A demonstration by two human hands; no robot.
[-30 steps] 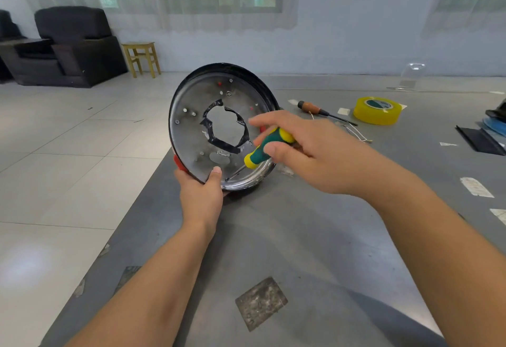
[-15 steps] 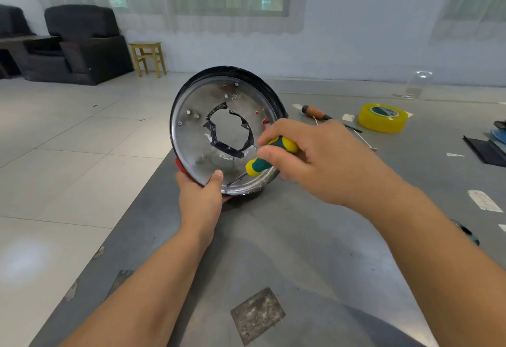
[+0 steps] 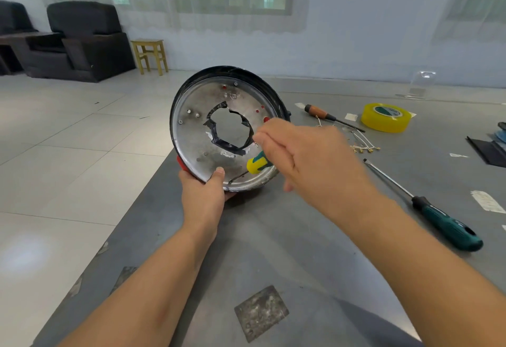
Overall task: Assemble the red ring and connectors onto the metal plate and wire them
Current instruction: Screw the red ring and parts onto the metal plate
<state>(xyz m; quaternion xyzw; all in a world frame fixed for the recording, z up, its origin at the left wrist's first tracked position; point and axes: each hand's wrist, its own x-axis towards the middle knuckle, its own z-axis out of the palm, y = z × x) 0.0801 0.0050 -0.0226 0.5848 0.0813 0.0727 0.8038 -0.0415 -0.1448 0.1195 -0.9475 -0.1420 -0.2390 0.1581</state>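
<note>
Currently the left hand props the round metal plate on edge at the near corner of the grey table, thumb pressed on the plate's face, the other fingers hidden behind the rim. A sliver of the red ring peeks from behind the plate's lower left edge. The right hand pinches the handle of a small green-and-yellow screwdriver between curled fingers, its tip set against a screw near the plate's bottom rim; the hand is motion-blurred, probably mid-twist. The likeliest trouble is the tip camming out of the screw head, since the tool meets the tilted plate at a slant, and skidding toward the left thumb just beside it. The one-handed hold could also let the plate rock or slide off the table edge.
</note>
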